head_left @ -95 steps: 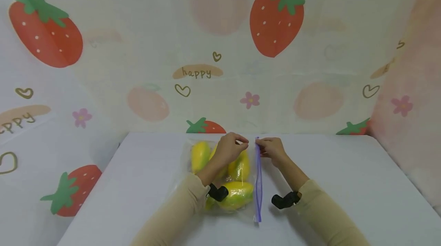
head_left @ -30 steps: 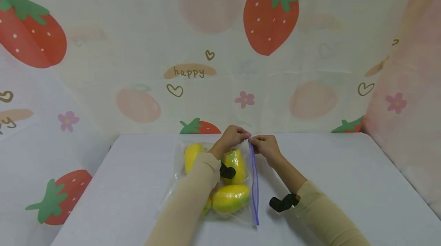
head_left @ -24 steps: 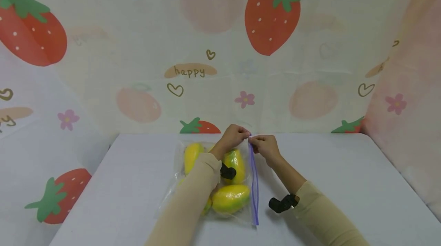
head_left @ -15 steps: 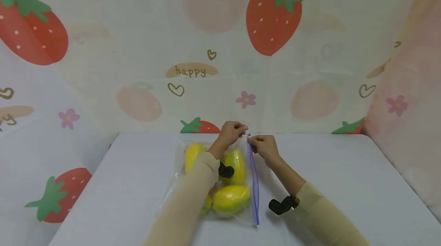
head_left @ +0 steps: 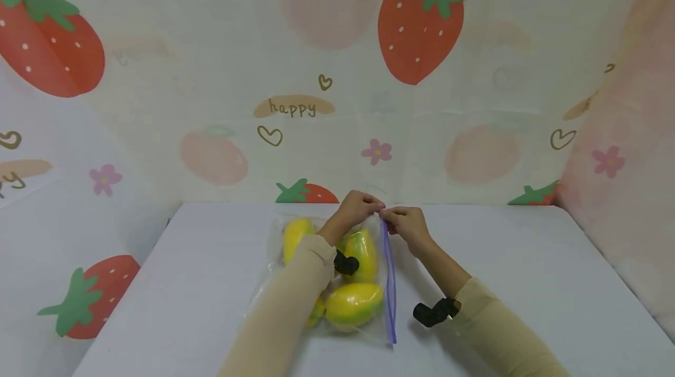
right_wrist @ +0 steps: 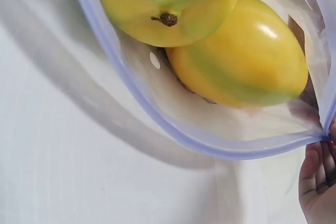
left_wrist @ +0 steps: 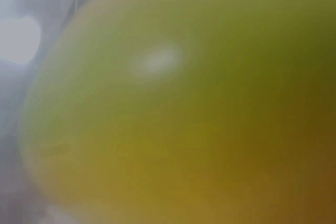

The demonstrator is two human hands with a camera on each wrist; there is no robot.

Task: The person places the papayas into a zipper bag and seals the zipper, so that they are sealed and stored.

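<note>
A clear zip bag (head_left: 390, 306) with a purple seal strip lies on the table, its mouth to the right. Several yellow-green mangoes (head_left: 354, 305) are inside, some partly hidden by the left sleeve. My left hand (head_left: 354, 210) reaches over the bag and pinches the far end of the strip. Right beside it, my right hand (head_left: 410, 227) pinches the same corner between thumb and fingers. In the right wrist view the purple strip (right_wrist: 210, 153) bows apart, so the bag's mouth gapes below that corner. A blurred mango (left_wrist: 184, 103) fills the left wrist view.
The white table (head_left: 501, 260) extends to both sides of the bag. Behind it hangs a strawberry-print cloth (head_left: 337, 148), with more cloth along both sides. A black wrist camera (head_left: 436, 312) sits on the right forearm and another (head_left: 345, 262) on the left.
At first my left hand was apart from the strip; it came to the corner, lifted off slightly half a second ago, and is back now. My right hand keeps its pinch at the corner.
</note>
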